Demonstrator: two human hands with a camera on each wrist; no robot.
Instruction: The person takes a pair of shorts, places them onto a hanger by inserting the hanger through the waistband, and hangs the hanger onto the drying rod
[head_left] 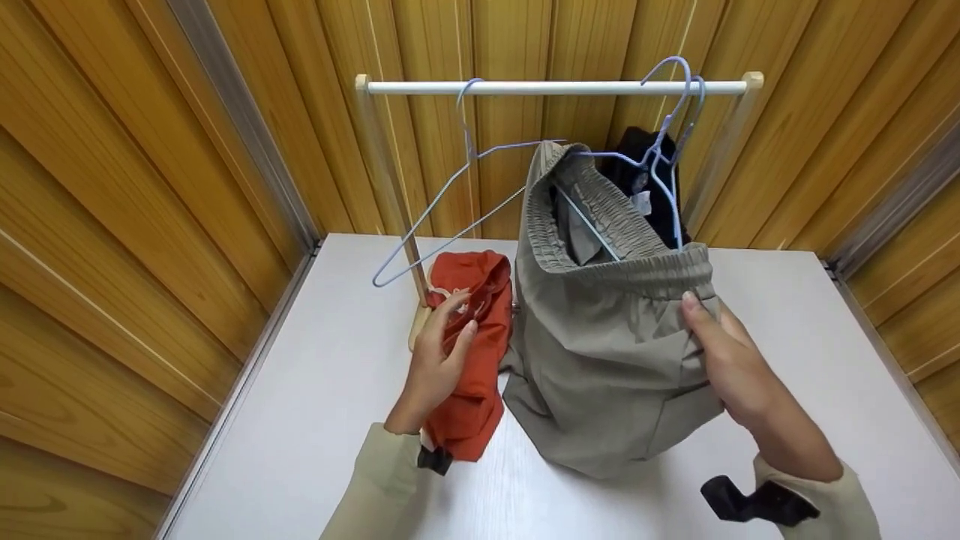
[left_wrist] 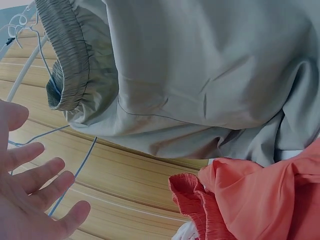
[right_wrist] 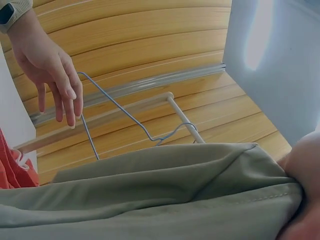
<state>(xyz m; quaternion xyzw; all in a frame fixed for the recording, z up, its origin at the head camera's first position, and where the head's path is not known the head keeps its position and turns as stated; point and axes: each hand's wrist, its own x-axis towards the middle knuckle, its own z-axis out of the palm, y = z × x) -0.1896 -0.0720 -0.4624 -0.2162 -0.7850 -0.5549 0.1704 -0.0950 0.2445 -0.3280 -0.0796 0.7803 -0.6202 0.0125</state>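
Grey-green shorts (head_left: 600, 337) with a gathered elastic waistband (head_left: 637, 274) hang in front of the rail, waist gaping upward. My right hand (head_left: 739, 367) grips their right side just below the waistband, thumb on the front and fingers behind. A light blue wire hanger (head_left: 630, 157) runs into the open waist, its hook close to the rail. My left hand (head_left: 442, 352), fingers apart and holding nothing, is left of the shorts; in the head view it overlaps a red garment (head_left: 476, 390). The left wrist view shows this left hand (left_wrist: 35, 185) with its palm spread.
A white rail (head_left: 555, 88) on wooden posts stands on the white table (head_left: 300, 390). Another blue hanger (head_left: 420, 232) hangs at its left. Behind the shorts, at right, hangs a black garment (head_left: 637, 150). Wood-panelled walls (head_left: 150, 187) enclose the back and sides.
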